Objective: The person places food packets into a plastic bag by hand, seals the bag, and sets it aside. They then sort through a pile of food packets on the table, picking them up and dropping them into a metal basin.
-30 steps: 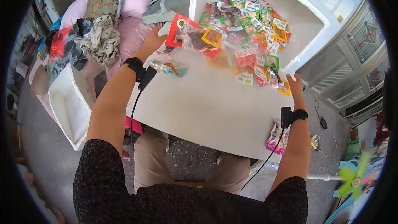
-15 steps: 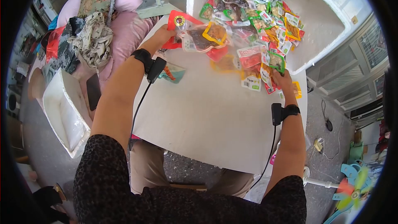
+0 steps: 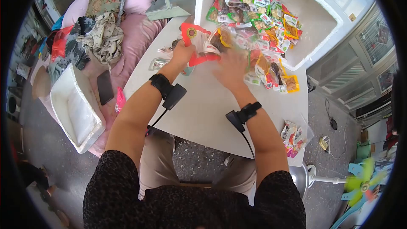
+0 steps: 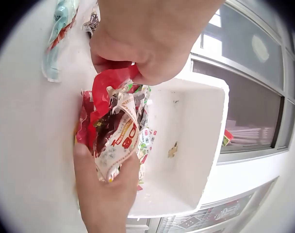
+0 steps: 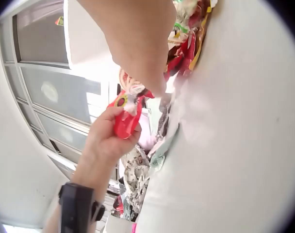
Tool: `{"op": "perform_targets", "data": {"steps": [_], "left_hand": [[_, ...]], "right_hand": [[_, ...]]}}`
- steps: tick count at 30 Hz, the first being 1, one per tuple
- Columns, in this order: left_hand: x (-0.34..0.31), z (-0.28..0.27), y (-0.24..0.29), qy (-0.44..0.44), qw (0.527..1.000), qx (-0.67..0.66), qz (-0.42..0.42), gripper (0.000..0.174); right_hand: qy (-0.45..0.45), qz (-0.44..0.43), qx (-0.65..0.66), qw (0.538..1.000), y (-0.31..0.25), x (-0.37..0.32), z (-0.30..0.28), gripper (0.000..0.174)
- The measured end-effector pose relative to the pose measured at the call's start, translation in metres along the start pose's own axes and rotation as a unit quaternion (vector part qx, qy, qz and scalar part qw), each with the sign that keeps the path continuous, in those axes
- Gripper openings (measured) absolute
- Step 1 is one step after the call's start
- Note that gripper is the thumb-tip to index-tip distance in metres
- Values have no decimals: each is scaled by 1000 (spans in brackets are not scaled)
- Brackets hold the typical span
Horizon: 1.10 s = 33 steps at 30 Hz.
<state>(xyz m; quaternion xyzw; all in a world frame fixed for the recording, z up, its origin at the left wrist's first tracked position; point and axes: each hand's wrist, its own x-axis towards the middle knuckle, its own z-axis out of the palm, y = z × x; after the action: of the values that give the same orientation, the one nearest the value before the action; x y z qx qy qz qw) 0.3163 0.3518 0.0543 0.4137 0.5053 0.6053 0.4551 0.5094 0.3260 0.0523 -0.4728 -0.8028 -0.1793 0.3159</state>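
The left hand pinched the red-topped bag over the table, a few packets inside; the blurred right hand touched its bottom, grip unclear. Most snack packets lay outside it, so filling looked barely begun

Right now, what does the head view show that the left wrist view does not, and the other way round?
Only the head view shows the heap of snack packets in the foam box, and the phone on the pink bedding. Only the left wrist view shows sharply the printed packet at the bag's mouth and the fingers of the right hand touching it from below. Both show the left hand gripping the red bag over the white table.
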Motion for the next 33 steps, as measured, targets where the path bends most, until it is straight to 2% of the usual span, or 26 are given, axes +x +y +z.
{"op": "perform_targets", "data": {"steps": [2, 3, 5, 8, 10, 11, 12, 14, 20, 23, 24, 25, 26, 27, 31, 33], "left_hand": [[-23, 3, 14, 7, 999, 16, 37, 15], [-33, 3, 22, 10, 998, 24, 56, 15], [-49, -1, 36, -1, 998, 44, 35, 16], [-69, -11, 51, -22, 998, 45, 47, 16], [-85, -17, 59, -45, 997, 16, 58, 16], [-94, -19, 63, -60, 996, -10, 59, 15], [-103, -21, 68, -76, 995, -35, 58, 15], [-126, -23, 77, -89, 992, -75, 59, 14], [-197, -21, 106, -90, 984, -148, 54, 12], [-226, -31, 107, -56, 988, -136, 40, 11], [-234, -34, 106, -67, 989, -127, 33, 11], [-244, -34, 108, -78, 988, -132, 10, 11], [-242, -47, 97, -118, 984, -130, -15, 17], [-262, -36, 108, -88, 989, -119, -11, 16], [-288, -23, 109, -178, 975, -128, -30, 23], [-290, -20, 97, -207, 970, -118, -45, 23]], "right_hand": [[-67, 55, -3, 996, -7, 0, 18, 29], [-96, 90, 47, 990, -4, -1, 25, 26], [-154, 160, 144, 964, 12, -8, 30, 20], [-57, 91, 180, 978, 32, -20, 18, 18], [-29, 173, 356, 918, 15, -19, -34, 18], [-30, 219, 438, 871, 4, -16, -68, 18], [-21, 267, 514, 815, -7, -12, -102, 19], [-32, 370, 644, 669, -26, -13, -154, 21], [47, 412, 690, 593, -31, -69, -205, 23], [47, 416, 695, 584, -10, -117, -242, 27], [96, 411, 689, 589, -5, -139, -256, 25], [110, 425, 665, 604, 4, -163, -277, 25], [119, 440, 642, 617, 10, -185, -299, 25], [122, 453, 624, 625, 12, -205, -315, 24], [85, 545, 497, 669, 46, -303, -391, 26], [81, 609, 425, 664, 63, -365, -412, 26]]}}
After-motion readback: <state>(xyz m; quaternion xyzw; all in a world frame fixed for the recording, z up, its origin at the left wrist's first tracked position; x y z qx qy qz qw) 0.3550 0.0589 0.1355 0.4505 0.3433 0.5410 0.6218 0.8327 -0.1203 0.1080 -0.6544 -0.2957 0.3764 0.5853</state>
